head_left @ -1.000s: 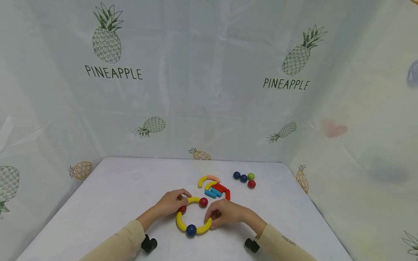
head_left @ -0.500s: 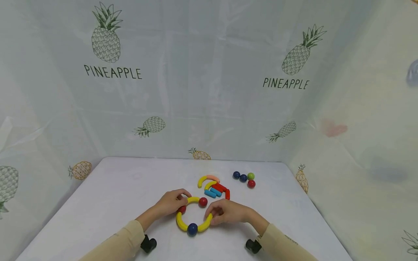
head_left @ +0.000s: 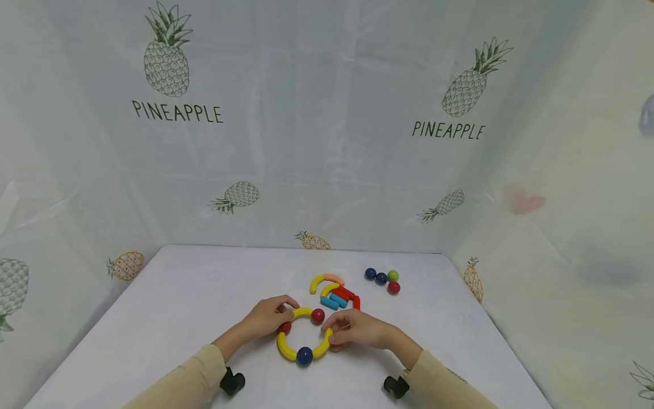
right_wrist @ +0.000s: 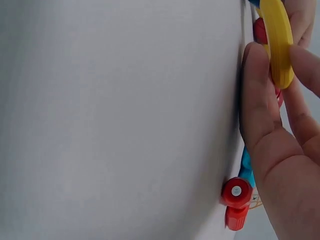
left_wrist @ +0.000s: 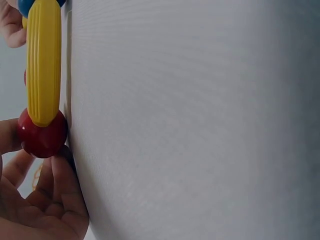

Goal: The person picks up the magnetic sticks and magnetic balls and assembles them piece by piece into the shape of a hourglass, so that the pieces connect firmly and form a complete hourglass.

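Observation:
A ring of curved yellow rods and balls lies on the white table in front of me. My left hand (head_left: pixel 268 316) grips the red ball (left_wrist: pixel 42 133) at the ring's left side, where two yellow rods meet. At the front sits a dark blue ball (head_left: pixel 304 356), between the left yellow rod (head_left: pixel 285 347) and the right yellow rod (head_left: pixel 322 345). My right hand (head_left: pixel 357 329) pinches the right rod's free end between thumb and fingers. A short gap separates that end from the second red ball (head_left: pixel 318 316), which is attached to the far yellow rod (head_left: pixel 302 312).
Behind the ring are curved yellow rods (head_left: pixel 316 284), a pink curved rod (head_left: pixel 334 279), blue rods (head_left: pixel 329 303) and red rods (head_left: pixel 343 293). Farther right sit dark blue balls (head_left: pixel 381 278), a green ball (head_left: pixel 393 275) and a red ball (head_left: pixel 394 288). A pineapple-print curtain surrounds the table.
My right hand has moved slightly away from me, swinging the right rod's free end nearer the far red ball. The dark blue ball has shifted a little rightward and away. My left hand stays put.

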### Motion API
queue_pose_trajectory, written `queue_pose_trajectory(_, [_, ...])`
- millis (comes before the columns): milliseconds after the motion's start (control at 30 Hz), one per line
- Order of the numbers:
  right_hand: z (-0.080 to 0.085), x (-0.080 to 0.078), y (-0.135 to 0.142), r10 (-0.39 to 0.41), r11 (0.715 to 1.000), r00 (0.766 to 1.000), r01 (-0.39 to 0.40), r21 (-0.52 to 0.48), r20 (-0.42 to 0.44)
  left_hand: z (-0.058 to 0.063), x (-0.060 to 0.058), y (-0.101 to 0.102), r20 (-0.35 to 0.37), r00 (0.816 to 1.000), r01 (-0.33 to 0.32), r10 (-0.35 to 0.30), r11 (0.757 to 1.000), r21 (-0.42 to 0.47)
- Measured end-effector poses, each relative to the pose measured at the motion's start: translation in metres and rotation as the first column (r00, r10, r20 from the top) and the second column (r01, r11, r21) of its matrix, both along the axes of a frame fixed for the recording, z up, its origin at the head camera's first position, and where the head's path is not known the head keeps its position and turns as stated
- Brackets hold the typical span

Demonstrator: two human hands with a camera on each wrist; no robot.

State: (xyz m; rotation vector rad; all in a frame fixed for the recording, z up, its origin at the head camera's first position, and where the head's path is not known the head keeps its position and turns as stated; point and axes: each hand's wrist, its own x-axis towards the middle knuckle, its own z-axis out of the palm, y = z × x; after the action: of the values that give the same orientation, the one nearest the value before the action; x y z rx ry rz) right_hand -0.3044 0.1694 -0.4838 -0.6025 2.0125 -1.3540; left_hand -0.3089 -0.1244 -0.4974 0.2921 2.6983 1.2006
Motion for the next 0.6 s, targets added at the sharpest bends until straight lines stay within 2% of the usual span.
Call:
queue_pose_trajectory(267, [-0.0039,-0.0008,-0.0025,-0.131,0.989,0.987,0.137,-0.057,0.088,0.0009,0.001,-0.0006,0.006,1.0,-0.007,0.007,1.0,-0.009])
queue_pose_trajectory(600, [-0.002,0.0,-0.0071,-0.21,0.974,0.969,0.219,-0.062,0.126,-0.0008,0.0002,-0.0027,0.003,1.0,0.002,-0.002,1.0,-0.005])
